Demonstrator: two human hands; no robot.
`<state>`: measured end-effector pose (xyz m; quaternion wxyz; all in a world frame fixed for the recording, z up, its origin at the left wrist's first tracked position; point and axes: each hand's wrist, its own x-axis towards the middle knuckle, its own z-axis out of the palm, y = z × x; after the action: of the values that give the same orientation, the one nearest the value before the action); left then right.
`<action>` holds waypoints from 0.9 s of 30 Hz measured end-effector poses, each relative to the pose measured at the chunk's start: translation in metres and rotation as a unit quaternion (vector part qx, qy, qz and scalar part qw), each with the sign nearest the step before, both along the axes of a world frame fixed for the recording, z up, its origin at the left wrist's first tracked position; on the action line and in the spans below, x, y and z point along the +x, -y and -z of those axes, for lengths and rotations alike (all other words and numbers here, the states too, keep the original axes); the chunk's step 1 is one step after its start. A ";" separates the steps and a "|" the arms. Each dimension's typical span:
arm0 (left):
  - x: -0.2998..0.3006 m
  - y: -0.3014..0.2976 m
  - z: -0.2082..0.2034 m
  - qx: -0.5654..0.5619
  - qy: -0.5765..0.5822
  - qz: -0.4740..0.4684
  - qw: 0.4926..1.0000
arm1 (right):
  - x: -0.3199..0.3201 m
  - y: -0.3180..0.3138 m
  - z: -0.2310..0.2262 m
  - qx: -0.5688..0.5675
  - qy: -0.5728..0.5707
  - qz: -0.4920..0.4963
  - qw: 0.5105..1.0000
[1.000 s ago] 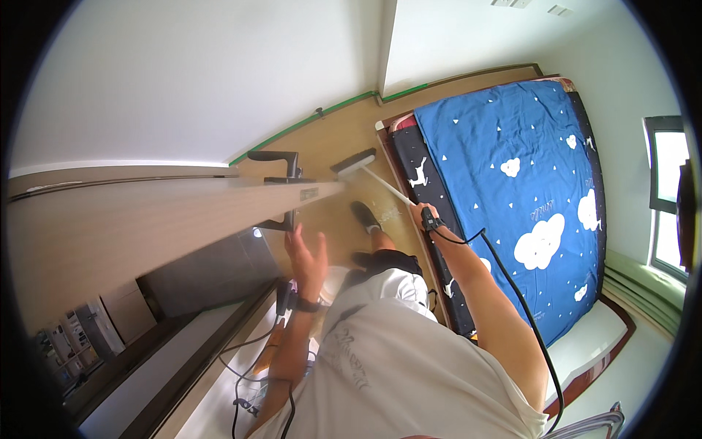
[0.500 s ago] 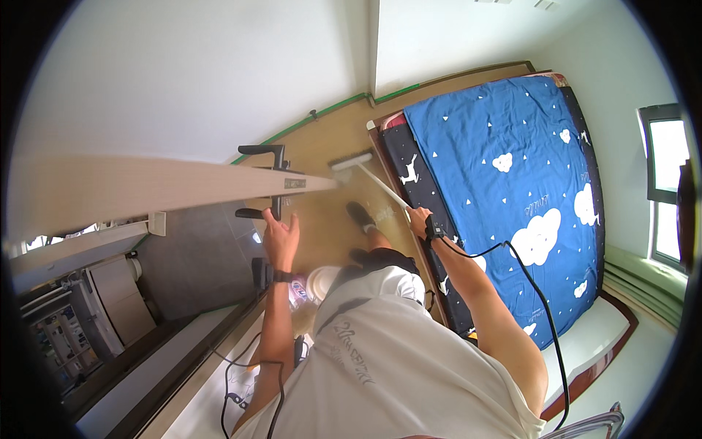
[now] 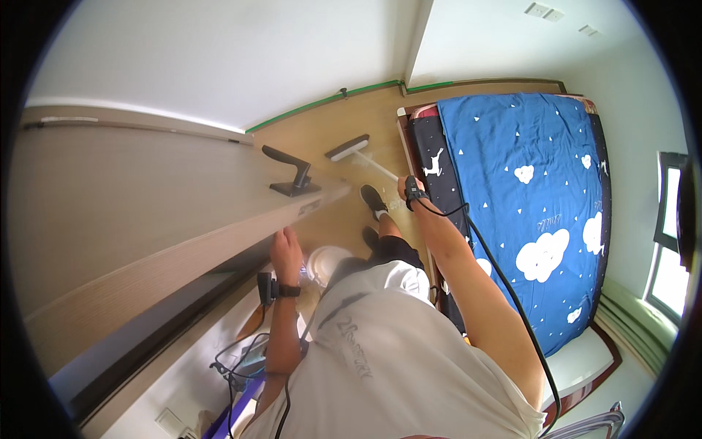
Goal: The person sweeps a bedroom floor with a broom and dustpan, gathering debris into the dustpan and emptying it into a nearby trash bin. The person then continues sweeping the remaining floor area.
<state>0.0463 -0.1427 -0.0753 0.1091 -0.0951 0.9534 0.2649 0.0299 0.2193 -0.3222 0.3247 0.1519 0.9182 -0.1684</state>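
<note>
My right hand (image 3: 413, 188) is closed around the white handle (image 3: 380, 170) of a broom. Its white head with a dark edge (image 3: 349, 148) rests on the tan floor, between the wall and the bed. My left hand (image 3: 287, 256) is at the near side of a pale wooden door (image 3: 146, 285), by its free edge. Its fingers are bent together and partly hidden there, so what they grip does not show. A dark lever handle (image 3: 292, 172) sticks out from the door's visible face. Straps and black cables run from both wrists.
A bed with a blue cloud-patterned cover (image 3: 504, 190) stands to the right. A white bucket-like container (image 3: 325, 265) is between my left hand and my legs. Green tape (image 3: 307, 110) follows the wall base, with a small doorstop (image 3: 344, 93) nearby. My shoe (image 3: 373, 199) is on the floor.
The door has swung toward me, showing its broad face and hiding the grey-floored area beyond. My left hand moved with it. The broom head shifted slightly, and the view has turned.
</note>
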 end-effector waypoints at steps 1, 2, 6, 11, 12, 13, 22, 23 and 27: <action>0.005 0.008 0.002 -0.015 -0.041 0.024 0.999 | 0.014 -0.004 0.000 0.002 -0.031 -0.055 0.998; 0.007 0.013 0.005 -0.023 -0.052 0.031 0.998 | 0.024 -0.007 0.001 -0.007 -0.025 0.008 1.000; 0.019 0.019 -0.004 -0.093 -0.146 0.072 0.982 | 0.085 -0.032 -0.008 0.018 0.011 -0.016 1.000; 0.026 0.010 -0.032 -0.195 -0.112 0.037 0.974 | 0.161 -0.046 -0.028 0.012 0.006 -0.039 0.999; 0.026 0.009 -0.034 -0.193 -0.112 0.036 0.974 | 0.169 -0.047 -0.033 0.006 -0.004 -0.045 0.999; 0.024 0.009 -0.035 -0.199 -0.106 0.034 0.974 | 0.175 -0.046 -0.036 -0.002 -0.016 -0.051 0.999; 0.021 0.015 -0.033 -0.117 -0.178 0.089 0.973 | 0.093 -0.037 0.000 -0.054 -0.182 -0.044 0.981; 0.020 0.013 -0.034 -0.130 -0.173 0.079 0.973 | 0.062 -0.033 0.014 -0.053 -0.196 -0.045 0.978; 0.023 0.003 -0.038 -0.135 -0.084 0.065 0.985 | -0.028 -0.009 0.053 0.051 -0.118 -0.005 0.992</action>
<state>0.0695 -0.1455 -0.0371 0.0315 -0.0242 0.9903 0.1328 0.0017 0.2287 -0.3755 0.2068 0.1428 0.9582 -0.1364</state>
